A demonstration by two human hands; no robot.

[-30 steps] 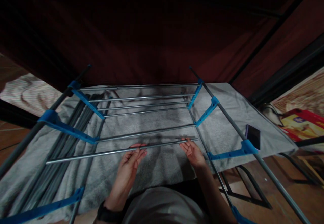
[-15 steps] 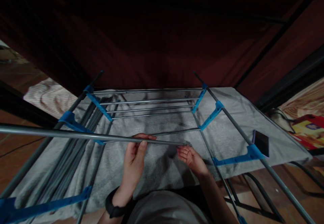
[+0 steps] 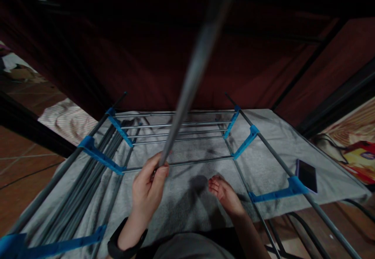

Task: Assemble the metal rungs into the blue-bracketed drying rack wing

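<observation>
Head view, nearest the lens: the upper part of a grey metal rod (image 3: pixel 191 80) looms thick and blurred, and its tip is lost near the top edge, so I cannot tell exactly where it ends. The rod's long axis runs steeply from its low end, in the left hand (image 3: pixel 148 190), up to the right and, judging by its widening, toward the camera. That hand grasps it with the thumb pressed along the side; a dark wristband (image 3: pixel 115 240) sits below. Well apart, the right hand (image 3: pixel 224 194) holds nothing, fingers loosely curled above the grey cloth (image 3: pixel 181 196); I cannot tell whether it touches.

The step in hand looks like reorienting this one loose rod, held by one end only. A next move would call for a firm left grip, a second hold farther along, and care that the long free part clears the frame (image 3: pixel 275 154).

Around the hands stand a near-left bracket (image 3: pixel 64 244) and a right bracket (image 3: pixel 275 193), both blue, with a phone (image 3: pixel 307 176) just beside the latter. At left lies a bundle of rods (image 3: pixel 83 183). Farther off, a crossbar (image 3: pixel 202 161) spans the frame, more crossbars (image 3: pixel 205 123) behind it; dark red fabric (image 3: pixel 140 71) hangs beyond.
</observation>
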